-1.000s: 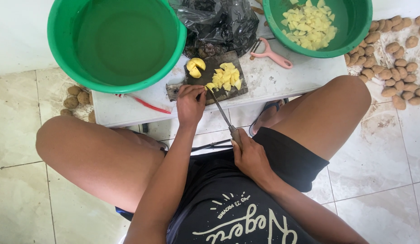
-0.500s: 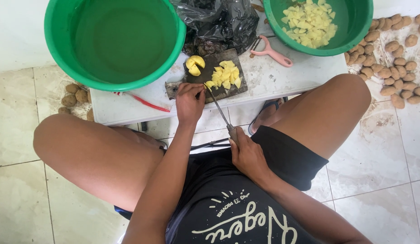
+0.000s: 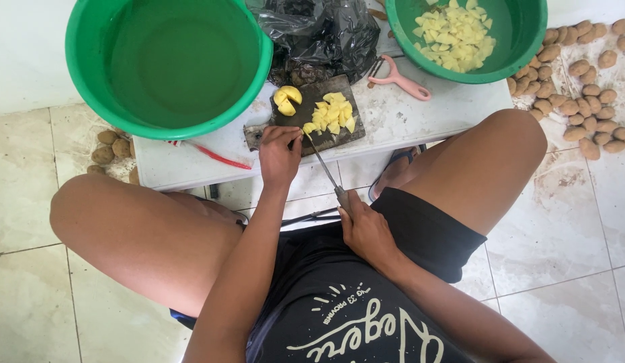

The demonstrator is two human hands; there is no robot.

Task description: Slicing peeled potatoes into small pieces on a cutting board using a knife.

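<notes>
Looking down from the head camera, the only view there is, the person sits with knees spread at a low white table [image 3: 420, 114], cutting peeled potato on a small dark cutting board [image 3: 312, 101]. The right hand [image 3: 367, 232] is closed firmly round the handle of a long knife [image 3: 324, 168], drawn back near the lap, with the blade running up and away to its tip at the board's near edge. The left hand [image 3: 279, 153] is curled, fingertips pressed down at that same edge right beside the blade; whatever piece it pins is hidden under the fingers, so I cannot tell its shape. A heap of cut yellow pieces [image 3: 331, 115] lies just beyond on the board, and two larger peeled halves [image 3: 287, 101] sit at the far left corner. To cut well here, I would judge the fingertips should stay tucked behind the knuckles, since the edge passes very close to them, and the cut pieces want sweeping clear so the blade lands flat. Beyond the board stand a big green basin of water [image 3: 168, 64], a black plastic bag [image 3: 316, 30], a pink peeler [image 3: 403, 81] and a second green basin of potato chunks [image 3: 521, 40]. Unpeeled potatoes [image 3: 581, 81] lie scattered on the floor at the right.
</notes>
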